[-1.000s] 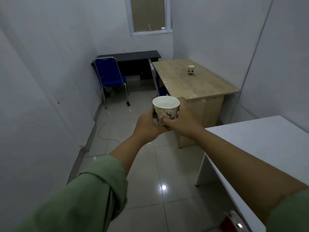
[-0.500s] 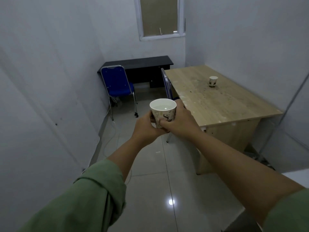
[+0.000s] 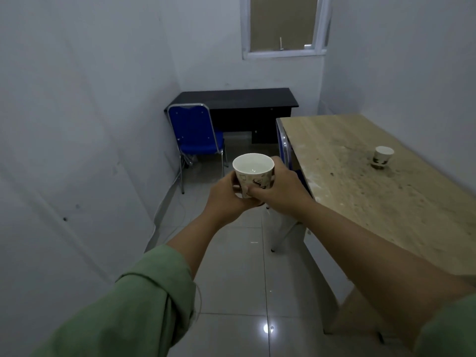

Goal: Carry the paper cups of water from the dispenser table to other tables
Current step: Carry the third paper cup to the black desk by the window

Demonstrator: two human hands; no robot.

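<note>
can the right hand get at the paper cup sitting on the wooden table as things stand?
Probably not yet. The right hand and left hand both clasp the white paper cup of water; the small cup stands alone far across the light wooden table.

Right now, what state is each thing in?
Held cup: upright, water inside, gripped by both hands.
Left hand: closed on held cup.
Right hand: closed on held cup.
Far cup: upright on wood table.
Blue chair: empty.
Window: shut.
</note>
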